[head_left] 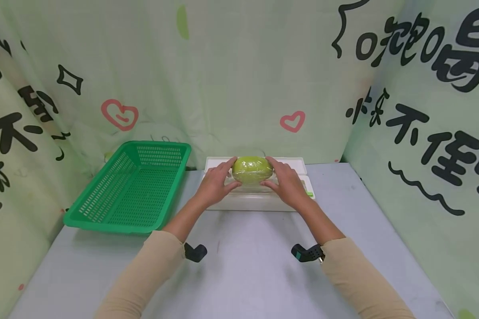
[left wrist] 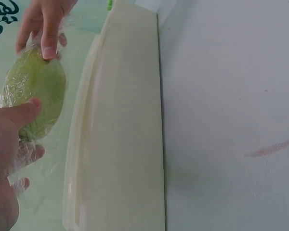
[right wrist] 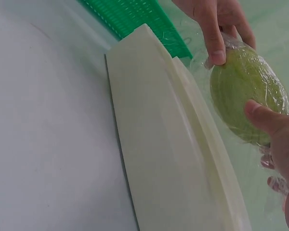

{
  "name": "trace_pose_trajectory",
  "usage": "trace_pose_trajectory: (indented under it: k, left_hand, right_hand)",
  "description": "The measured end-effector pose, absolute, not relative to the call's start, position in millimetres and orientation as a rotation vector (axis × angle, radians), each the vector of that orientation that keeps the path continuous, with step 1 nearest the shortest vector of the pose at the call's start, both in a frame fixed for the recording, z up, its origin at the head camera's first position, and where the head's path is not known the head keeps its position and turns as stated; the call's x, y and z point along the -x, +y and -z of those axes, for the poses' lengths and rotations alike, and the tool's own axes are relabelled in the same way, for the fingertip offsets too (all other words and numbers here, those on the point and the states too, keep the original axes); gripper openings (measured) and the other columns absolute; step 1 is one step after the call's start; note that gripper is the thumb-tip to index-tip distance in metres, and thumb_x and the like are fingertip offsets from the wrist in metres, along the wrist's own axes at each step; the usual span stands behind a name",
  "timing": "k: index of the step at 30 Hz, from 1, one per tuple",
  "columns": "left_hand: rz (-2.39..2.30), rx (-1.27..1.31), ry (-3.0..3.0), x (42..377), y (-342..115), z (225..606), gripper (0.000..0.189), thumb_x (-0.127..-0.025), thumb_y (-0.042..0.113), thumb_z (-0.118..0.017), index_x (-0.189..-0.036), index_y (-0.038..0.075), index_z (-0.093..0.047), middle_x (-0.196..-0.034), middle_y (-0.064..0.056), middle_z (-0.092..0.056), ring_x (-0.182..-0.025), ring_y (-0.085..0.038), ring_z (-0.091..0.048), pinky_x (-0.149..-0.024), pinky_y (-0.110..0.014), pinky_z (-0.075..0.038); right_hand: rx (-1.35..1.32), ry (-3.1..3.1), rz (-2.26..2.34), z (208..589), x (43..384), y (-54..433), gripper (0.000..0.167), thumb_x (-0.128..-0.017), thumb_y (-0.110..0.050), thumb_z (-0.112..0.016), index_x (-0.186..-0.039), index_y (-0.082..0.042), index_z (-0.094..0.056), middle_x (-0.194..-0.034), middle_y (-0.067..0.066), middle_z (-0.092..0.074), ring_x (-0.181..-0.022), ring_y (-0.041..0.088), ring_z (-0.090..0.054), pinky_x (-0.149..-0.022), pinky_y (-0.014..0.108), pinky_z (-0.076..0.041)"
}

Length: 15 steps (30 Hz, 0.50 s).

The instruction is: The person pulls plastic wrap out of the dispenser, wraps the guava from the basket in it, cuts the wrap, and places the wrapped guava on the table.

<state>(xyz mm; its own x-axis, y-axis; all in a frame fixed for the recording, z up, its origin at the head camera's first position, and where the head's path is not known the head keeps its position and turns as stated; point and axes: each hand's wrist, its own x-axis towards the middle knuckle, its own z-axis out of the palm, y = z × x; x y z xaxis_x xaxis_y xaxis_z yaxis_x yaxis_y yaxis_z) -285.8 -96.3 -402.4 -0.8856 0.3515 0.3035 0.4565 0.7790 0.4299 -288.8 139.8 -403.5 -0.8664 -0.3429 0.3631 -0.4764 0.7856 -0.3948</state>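
Note:
An oval green fruit (head_left: pixel 252 170), wrapped in clear plastic film, is held up between both hands. My left hand (head_left: pixel 217 180) grips its left end and my right hand (head_left: pixel 288 180) its right end, thumbs on the near side. In the left wrist view the left thumb presses the fruit (left wrist: pixel 41 91), and loose film (left wrist: pixel 26 154) bunches about the fingers. The right wrist view has the right hand (right wrist: pixel 285 144) with its thumb on the fruit's face. Behind and below the fruit lies a long white box (head_left: pixel 247 204), its lid (head_left: pixel 295 165) raised at the back.
A green plastic basket (head_left: pixel 123 228) with slotted sides stands to the left of the box. Printed cloth (head_left: pixel 231 88) hangs behind and along both sides of the white table (head_left: pixel 247 266). A small green piece (head_left: pixel 309 193) sits at the box's right end.

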Motion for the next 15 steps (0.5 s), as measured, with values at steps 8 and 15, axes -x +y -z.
trace_pose_trajectory:
  k: [8,15]
  left_hand:
    - [0.713,0.648,-2.735,283.3,-97.5,394.5,0.075,-0.088,0.035,-0.07,-0.149,0.012,-0.034,-0.133,-0.01,-0.059,-0.103,-0.023,-0.063,-0.103,-0.043,-0.042]
    - [0.722,0.652,-2.703,281.0,-97.6,387.6,0.075,-0.087,0.034,-0.071,-0.148,0.012,-0.034,-0.132,-0.009,-0.059,-0.105,-0.023,-0.062,-0.104,-0.045,-0.041]
  right_hand:
    - [-0.636,-2.688,-0.701,395.9,286.9,139.8,0.079,-0.082,-0.027,-0.076,-0.147,-0.01,-0.035,-0.138,0.012,-0.054,-0.121,0.031,-0.053,-0.102,0.05,-0.044]
    - [-0.645,-2.658,-0.68,388.4,285.7,139.7,0.08,-0.08,-0.028,-0.077,-0.146,-0.009,-0.036,-0.133,0.012,-0.057,-0.114,0.03,-0.056,-0.098,0.05,-0.046]
